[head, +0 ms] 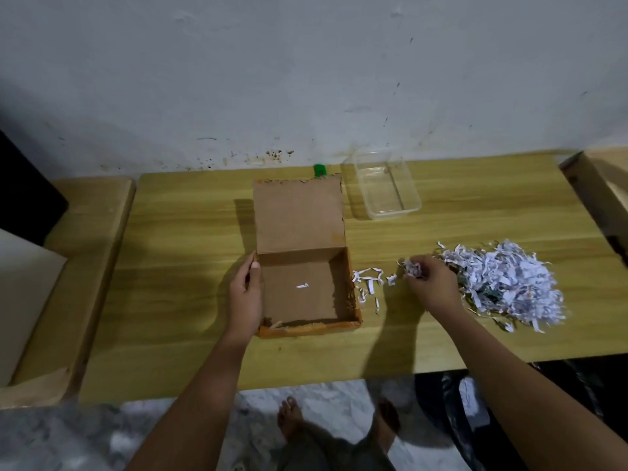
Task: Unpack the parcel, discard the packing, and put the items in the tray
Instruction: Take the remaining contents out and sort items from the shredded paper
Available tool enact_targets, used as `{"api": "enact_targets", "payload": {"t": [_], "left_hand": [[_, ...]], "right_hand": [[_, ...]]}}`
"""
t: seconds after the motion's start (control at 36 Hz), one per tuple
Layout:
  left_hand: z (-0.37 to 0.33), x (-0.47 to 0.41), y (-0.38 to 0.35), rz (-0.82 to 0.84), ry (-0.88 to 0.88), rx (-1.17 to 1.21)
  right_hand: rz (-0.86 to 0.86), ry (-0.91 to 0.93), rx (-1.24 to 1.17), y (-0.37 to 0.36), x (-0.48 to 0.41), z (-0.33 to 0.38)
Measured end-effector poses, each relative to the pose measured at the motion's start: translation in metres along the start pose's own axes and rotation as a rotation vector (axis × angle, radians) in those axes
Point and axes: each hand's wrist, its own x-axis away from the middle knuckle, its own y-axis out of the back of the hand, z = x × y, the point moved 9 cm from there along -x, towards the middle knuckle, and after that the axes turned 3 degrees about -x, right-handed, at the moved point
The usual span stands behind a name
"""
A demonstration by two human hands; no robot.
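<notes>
An open cardboard box lies on the wooden table, its lid folded back. Inside is only one small white paper scrap. My left hand rests on the box's left wall, thumb over its rim. My right hand is to the right of the box, its fingers pinched on a small wad of shredded paper. A large heap of shredded paper lies just right of that hand. A clear plastic tray stands behind, right of the lid, with nothing in it.
Loose paper strips lie between the box and my right hand. A small green object sits at the wall behind the lid. Wooden pieces flank the table left and right. A black bag hangs below the table edge.
</notes>
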Motion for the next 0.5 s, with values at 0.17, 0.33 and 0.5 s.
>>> {"api": "enact_targets", "payload": {"t": [0.17,0.33,0.5], "left_hand": [[-0.001,0.000,0.000,-0.009,-0.002,-0.020],[0.001,0.001,0.002,-0.016,-0.001,-0.056],[0.000,0.003,0.002,0.002,0.017,-0.066]], "right_hand": [[-0.007,0.080,-0.040,-0.001,0.003,0.029],[-0.024,0.273,-0.102,-0.017,0.007,0.088],[0.245,0.392,-0.145,-0.094,0.036,0.134]]}}
